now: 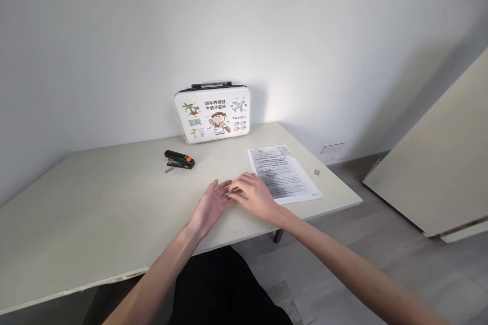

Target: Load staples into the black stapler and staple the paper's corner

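Observation:
My left hand point(213, 207) is turned palm up over the table, its fingers stretched out and apart. Above those fingers, my right hand point(254, 195) pinches with thumb and fingertips. A tiny greyish piece seems to show at the pinch, too small to name. Left of the hands and farther back lies a black stapler point(179, 159) with an orange patch on top. A thin grey strip point(170, 170) rests beside its front. Just beyond my right hand is a printed sheet of paper point(285, 172), flat on the table and partly covered by that hand.
A white cartoon-printed case point(213, 114) with a black handle stands against the wall at the back of the table point(95, 213). Near the right table edge is a small grey piece point(316, 172). A pale panel point(438, 162) stands on the floor at right.

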The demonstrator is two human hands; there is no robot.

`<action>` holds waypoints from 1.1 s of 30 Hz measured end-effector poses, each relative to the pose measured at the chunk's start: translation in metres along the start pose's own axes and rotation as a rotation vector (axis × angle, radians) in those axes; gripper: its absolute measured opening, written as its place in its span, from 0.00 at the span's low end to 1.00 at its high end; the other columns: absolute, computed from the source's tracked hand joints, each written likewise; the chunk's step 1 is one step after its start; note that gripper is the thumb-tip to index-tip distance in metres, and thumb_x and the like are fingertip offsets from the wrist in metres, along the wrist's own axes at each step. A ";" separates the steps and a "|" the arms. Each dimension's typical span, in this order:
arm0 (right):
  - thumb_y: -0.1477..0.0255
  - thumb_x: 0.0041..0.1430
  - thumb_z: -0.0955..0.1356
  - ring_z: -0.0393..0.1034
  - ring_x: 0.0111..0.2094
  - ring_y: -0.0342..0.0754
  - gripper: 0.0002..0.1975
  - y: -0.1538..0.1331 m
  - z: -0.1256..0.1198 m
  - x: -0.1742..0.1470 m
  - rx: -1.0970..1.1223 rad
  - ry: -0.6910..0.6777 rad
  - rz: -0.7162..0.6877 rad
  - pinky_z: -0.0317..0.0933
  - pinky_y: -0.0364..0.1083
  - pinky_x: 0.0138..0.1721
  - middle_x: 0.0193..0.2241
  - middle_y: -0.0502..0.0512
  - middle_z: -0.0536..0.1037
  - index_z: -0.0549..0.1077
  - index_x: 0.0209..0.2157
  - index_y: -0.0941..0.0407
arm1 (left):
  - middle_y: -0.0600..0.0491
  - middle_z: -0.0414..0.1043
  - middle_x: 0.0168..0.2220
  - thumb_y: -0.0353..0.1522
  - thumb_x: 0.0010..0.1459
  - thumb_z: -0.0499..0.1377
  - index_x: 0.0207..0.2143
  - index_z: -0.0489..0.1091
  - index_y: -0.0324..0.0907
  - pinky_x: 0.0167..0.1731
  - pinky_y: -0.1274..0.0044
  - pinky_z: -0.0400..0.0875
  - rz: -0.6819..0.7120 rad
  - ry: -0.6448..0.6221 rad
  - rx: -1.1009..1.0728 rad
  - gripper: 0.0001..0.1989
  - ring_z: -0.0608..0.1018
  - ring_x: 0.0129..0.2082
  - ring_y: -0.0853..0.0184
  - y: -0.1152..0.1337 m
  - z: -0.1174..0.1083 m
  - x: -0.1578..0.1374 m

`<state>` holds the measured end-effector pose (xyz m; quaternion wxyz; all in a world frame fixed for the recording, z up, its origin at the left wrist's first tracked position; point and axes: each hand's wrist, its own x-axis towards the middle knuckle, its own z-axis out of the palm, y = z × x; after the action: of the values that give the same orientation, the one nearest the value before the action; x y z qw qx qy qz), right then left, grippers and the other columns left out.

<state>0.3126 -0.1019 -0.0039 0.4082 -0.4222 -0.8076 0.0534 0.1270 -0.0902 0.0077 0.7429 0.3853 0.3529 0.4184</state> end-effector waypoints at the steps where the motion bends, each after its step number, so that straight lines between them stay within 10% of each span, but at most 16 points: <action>1: 0.69 0.69 0.72 0.76 0.42 0.51 0.02 0.009 -0.010 -0.011 0.027 0.041 0.090 0.66 0.51 0.47 0.37 0.52 0.83 0.77 0.39 0.52 | 0.40 0.79 0.53 0.46 0.71 0.55 0.53 0.75 0.39 0.56 0.63 0.74 0.046 -0.009 0.128 0.22 0.80 0.53 0.54 -0.001 0.002 -0.003; 6: 0.59 0.66 0.69 0.79 0.37 0.52 0.11 0.077 -0.074 -0.073 -0.029 0.253 0.574 0.67 0.49 0.38 0.38 0.54 0.85 0.77 0.40 0.52 | 0.46 0.80 0.54 0.55 0.65 0.58 0.56 0.72 0.46 0.62 0.62 0.70 0.263 0.054 0.872 0.28 0.79 0.57 0.53 0.013 -0.033 -0.025; 14: 0.59 0.62 0.69 0.78 0.37 0.54 0.12 0.141 -0.125 -0.130 -0.397 0.297 0.907 0.60 0.47 0.32 0.37 0.56 0.84 0.77 0.40 0.52 | 0.45 0.83 0.46 0.62 0.61 0.54 0.51 0.74 0.45 0.56 0.60 0.76 0.353 0.305 1.149 0.34 0.84 0.49 0.52 0.048 -0.136 -0.064; 18: 0.57 0.64 0.66 0.77 0.40 0.54 0.16 0.110 -0.105 -0.131 -0.369 0.396 0.737 0.64 0.49 0.36 0.45 0.60 0.81 0.76 0.43 0.53 | 0.45 0.83 0.45 0.63 0.60 0.55 0.50 0.75 0.44 0.55 0.61 0.77 0.356 0.349 1.134 0.35 0.84 0.47 0.53 0.050 -0.158 -0.084; 23: 0.59 0.69 0.66 0.76 0.38 0.50 0.12 0.036 -0.059 -0.099 0.167 0.050 0.453 0.66 0.47 0.36 0.41 0.56 0.82 0.76 0.41 0.52 | 0.45 0.83 0.43 0.64 0.59 0.55 0.49 0.76 0.44 0.54 0.62 0.77 0.357 0.388 1.128 0.36 0.84 0.48 0.52 0.044 -0.162 -0.088; 33: 0.60 0.69 0.67 0.73 0.32 0.49 0.11 -0.027 0.005 -0.064 0.485 -0.058 0.448 0.63 0.46 0.33 0.31 0.52 0.80 0.77 0.39 0.52 | 0.44 0.83 0.42 0.63 0.60 0.55 0.47 0.77 0.43 0.51 0.63 0.78 0.403 0.410 1.093 0.35 0.85 0.45 0.53 0.037 -0.169 -0.090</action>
<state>0.3113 -0.1643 -0.0347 0.4516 -0.4783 -0.6698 0.3445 -0.0652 -0.1111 -0.0190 0.2617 0.6811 0.5721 0.3746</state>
